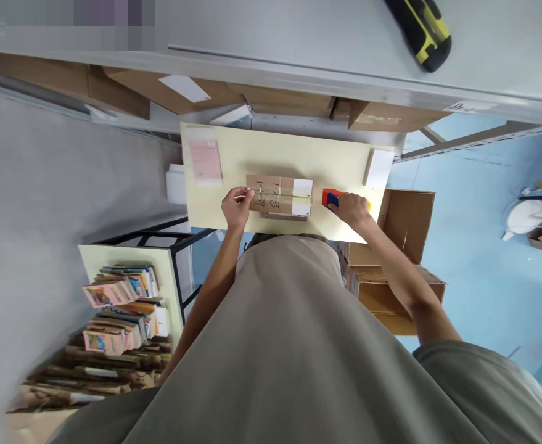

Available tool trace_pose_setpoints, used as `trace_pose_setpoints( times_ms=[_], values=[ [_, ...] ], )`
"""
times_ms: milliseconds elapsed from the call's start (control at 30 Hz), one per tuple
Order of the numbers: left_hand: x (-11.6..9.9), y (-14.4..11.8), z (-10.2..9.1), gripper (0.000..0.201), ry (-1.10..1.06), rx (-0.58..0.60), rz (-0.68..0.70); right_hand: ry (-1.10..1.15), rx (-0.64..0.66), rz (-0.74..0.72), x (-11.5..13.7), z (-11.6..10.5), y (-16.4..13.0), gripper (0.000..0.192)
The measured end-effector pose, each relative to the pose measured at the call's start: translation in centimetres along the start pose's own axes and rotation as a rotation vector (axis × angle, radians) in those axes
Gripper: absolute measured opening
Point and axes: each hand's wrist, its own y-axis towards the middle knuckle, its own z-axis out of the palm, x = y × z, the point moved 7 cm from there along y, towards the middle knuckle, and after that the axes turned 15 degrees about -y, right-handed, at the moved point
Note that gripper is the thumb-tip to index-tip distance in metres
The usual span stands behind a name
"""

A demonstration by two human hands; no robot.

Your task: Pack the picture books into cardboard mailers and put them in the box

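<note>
A small cardboard box (271, 203) with handwriting and a white label lies on the pale yellow tabletop (252, 148). A shiny strip that looks like clear tape runs lengthwise over its top. At the box's left end, my left hand (236, 208) is closed, thumb and forefinger pinching at the edge where the strip ends. To the right of the box, and apart from it, my right hand (353, 209) is wrapped round a red and blue tape dispenser (330, 198). A bit of yellow shows beyond that hand; my fingers hide much of the dispenser.
Pink paper (206, 159) lies at the table's left, a white stack (379, 168) at its right. A yellow-black utility knife (430, 37) rests on the grey shelf above. Open cardboard boxes (407, 225) stand at right; stacked books (123, 287) sit on a lower table at left.
</note>
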Motion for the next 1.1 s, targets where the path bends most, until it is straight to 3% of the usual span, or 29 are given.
trace_pose_setpoints(
  times_ms=[100,267,500,600,667,800,867,967,1100],
  values=[
    [-0.4,-0.2,-0.1,0.024,0.057,0.031,0.028,0.028,-0.125,0.189,-1.1,0.0,-2.2,0.055],
    [-1.6,-0.1,-0.1,0.015,0.154,0.092,0.072,0.182,-0.134,0.234,-0.6,0.4,-5.2,0.06],
    [-4.0,0.8,-0.1,0.024,0.152,0.153,0.172,0.256,-0.219,0.257,0.6,-0.4,-7.6,0.054],
    [-6.3,0.2,0.5,0.026,0.134,0.211,0.24,0.287,-0.301,0.24,1.6,-1.4,-8.7,0.052],
    [-9.3,-1.0,1.4,0.029,0.066,0.292,0.332,0.329,-0.412,0.204,2.6,-2.9,-9.7,0.055],
    [-18.5,-5.2,3.9,0.044,-0.093,0.526,0.658,0.393,-0.748,0.041,5.4,-9.1,-12.2,0.069],
    [-23.1,-6.5,4.4,0.053,-0.133,0.525,0.829,0.359,-0.935,-0.053,6.8,-13.7,-13.3,0.07],
    [-27.9,-5.5,5.0,0.072,-0.167,0.413,0.962,0.236,-1.182,-0.168,8.7,-21.0,-14.3,0.065],
    [-30.8,-1.6,6.3,0.07,-0.169,0.359,0.996,0.045,-1.352,-0.211,10.7,-29.2,-12.7,0.056]
  ],
)
